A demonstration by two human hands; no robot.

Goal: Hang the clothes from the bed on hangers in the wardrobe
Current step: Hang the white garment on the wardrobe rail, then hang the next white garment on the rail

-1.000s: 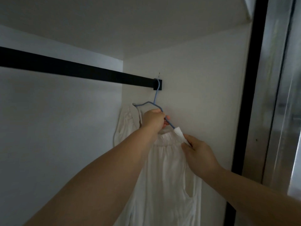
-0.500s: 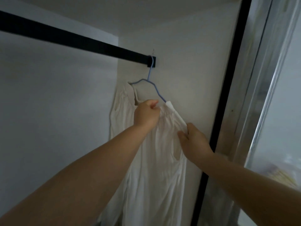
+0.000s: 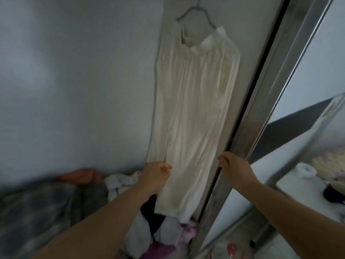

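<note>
The white garment (image 3: pixel 190 113) hangs full length on a blue hanger (image 3: pixel 197 13) inside the wardrobe, close to the right side wall. The hanger hook runs out of view at the top edge. The collar sits folded over the hanger's right shoulder. The hem ends just above a pile of clothes (image 3: pixel 164 232) on the wardrobe floor.

My left hand (image 3: pixel 155 176) is at the garment's lower left edge. Its fingers are curled and the fingertips meet the fabric; motion blur prevents a firm reading on whether they pinch the cloth or only touch it. My right hand (image 3: pixel 233 165) is at the lower right edge, between the fabric and the door frame (image 3: pixel 248 116). Its fingers are curled inward; I cannot tell whether they hold cloth.

To the left on the wardrobe floor lies a dark folded blanket (image 3: pixel 46 206) with an orange item (image 3: pixel 80 175) behind it. The mirrored sliding door (image 3: pixel 306 86) stands at right. Its mirror shows a white surface (image 3: pixel 302 195) with small objects.
</note>
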